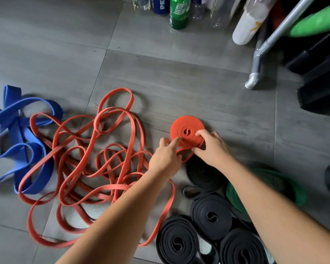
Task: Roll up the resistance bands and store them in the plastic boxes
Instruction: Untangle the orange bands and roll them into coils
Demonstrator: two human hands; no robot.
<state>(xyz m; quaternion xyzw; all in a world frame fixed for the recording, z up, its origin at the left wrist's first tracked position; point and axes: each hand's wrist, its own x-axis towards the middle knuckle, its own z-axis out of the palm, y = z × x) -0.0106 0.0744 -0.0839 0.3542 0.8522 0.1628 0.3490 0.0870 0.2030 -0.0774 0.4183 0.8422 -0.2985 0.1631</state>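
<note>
Orange roll (187,130) is lying flat on the floor (179,82), spiral face up, so its axis points straight up at the camera. It sits about mid-frame, just past the black rolls (210,216). Its tail peels off the near edge and curls into a small loop between the two hands.

Right hand (211,147) has its fingers curled over the near-right rim, thumb underneath by the look of it, pinching the outer wraps. Left hand (166,155) is flatter: fingers fairly straight, tips touching the near-left edge where the tail leaves. Can't tell if it actually has hold of the tail.

Left of that is a big tangle of loose orange bands (93,155), loops going every direction, no real long axis. Further left are the blue bands (17,140), also unrolled and lying in wide floppy loops.

The black rolls lie flat too, touching each other near the bottom right, with a green band (234,195) tucked under the right forearm.

Some bottles (179,12) stand along the top edge; can't tell what's in them.
</note>
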